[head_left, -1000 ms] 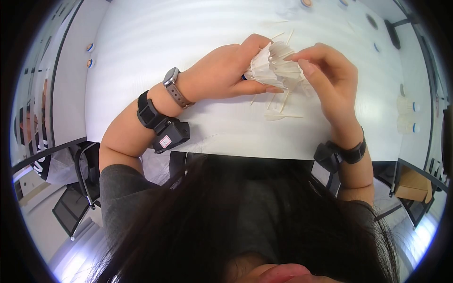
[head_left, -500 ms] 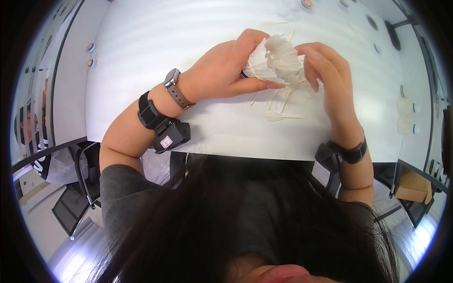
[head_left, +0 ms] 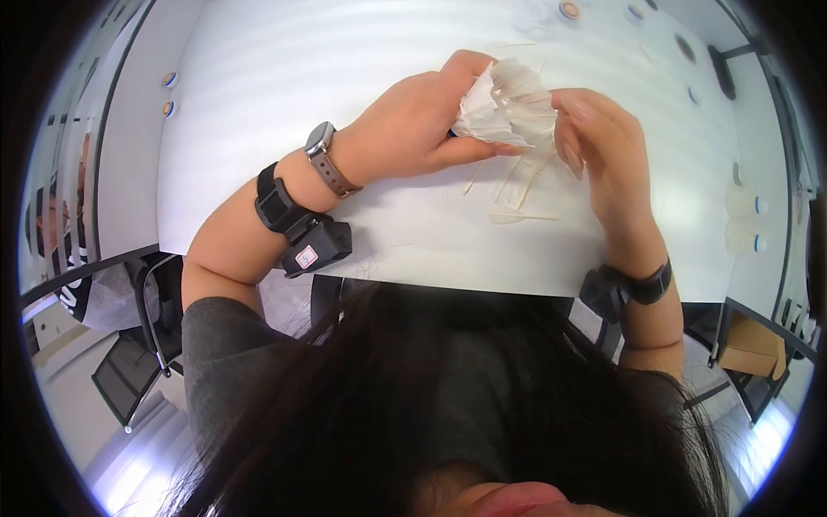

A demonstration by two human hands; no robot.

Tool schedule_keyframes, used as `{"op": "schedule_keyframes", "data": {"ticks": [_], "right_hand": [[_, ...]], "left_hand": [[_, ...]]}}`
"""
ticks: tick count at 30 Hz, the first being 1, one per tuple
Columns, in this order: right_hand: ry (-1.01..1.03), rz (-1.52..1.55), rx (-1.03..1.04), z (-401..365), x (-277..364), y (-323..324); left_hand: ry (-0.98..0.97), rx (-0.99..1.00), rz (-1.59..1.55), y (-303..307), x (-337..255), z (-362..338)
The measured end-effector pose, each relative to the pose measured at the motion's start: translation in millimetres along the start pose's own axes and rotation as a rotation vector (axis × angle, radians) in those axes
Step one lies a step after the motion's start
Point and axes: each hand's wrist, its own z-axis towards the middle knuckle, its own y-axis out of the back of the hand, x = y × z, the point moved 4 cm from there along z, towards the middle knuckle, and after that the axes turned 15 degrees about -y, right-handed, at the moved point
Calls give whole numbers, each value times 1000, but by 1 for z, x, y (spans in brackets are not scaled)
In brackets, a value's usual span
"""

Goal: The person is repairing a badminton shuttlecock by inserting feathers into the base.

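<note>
- Seen from the head view, the left hand (head_left: 413, 129) is raised just above the white table (head_left: 284, 69) with a shuttlecock (head_left: 508, 108) in its grasp.
- Its fingers curl over the top of the narrow end and the thumb lies stretched along the underside, so the shuttlecock is clasped between them, with the feather skirt fanning out to the right.
- Just beside it, the right hand (head_left: 603, 159) meets the skirt from the other side; its fingers are held close together and bent, the tips against the feather edges. Whether they nip a single feather I cannot tell.
- Below the two hands, loose feathers (head_left: 517, 196) lie scattered on the table.
- On the left wrist sits a watch (head_left: 320, 142), and further up the forearm a black strapped device (head_left: 303, 237); a similar black band (head_left: 627, 286) circles the right wrist.
- Well apart, near the table's right edge, lie two more shuttlecocks (head_left: 744, 217), one beside the other.
- Small round caps (head_left: 568, 10) rest at the far side of the table.
</note>
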Motion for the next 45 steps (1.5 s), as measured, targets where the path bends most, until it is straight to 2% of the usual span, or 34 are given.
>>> {"op": "schedule_keyframes", "data": {"ticks": [11,14,17,20,23,26,35,39,45], "right_hand": [[13,-5,102,-1,-2,-1],[20,-57,74,-3,-1,-1],[71,-56,84,-6,2,-5],[100,-186,65,-8,4,-6],[171,-146,56,-6,-2,-7],[171,-147,50,-7,1,-7],[285,-231,41,-7,5,-6],[254,-349,78,-12,13,-6],[298,-230,-14,-15,18,1]], "left_hand": [[-37,22,-1,-2,1,0],[-5,52,-1,-1,-1,1],[-52,40,16,-2,0,1],[-17,38,-11,-2,-2,0],[-43,40,-13,-3,-1,0],[-120,-63,-26,-5,0,0],[-94,-22,-44,-7,1,0],[-76,11,-59,-7,0,1],[-128,-30,-8,-6,1,1]]}}
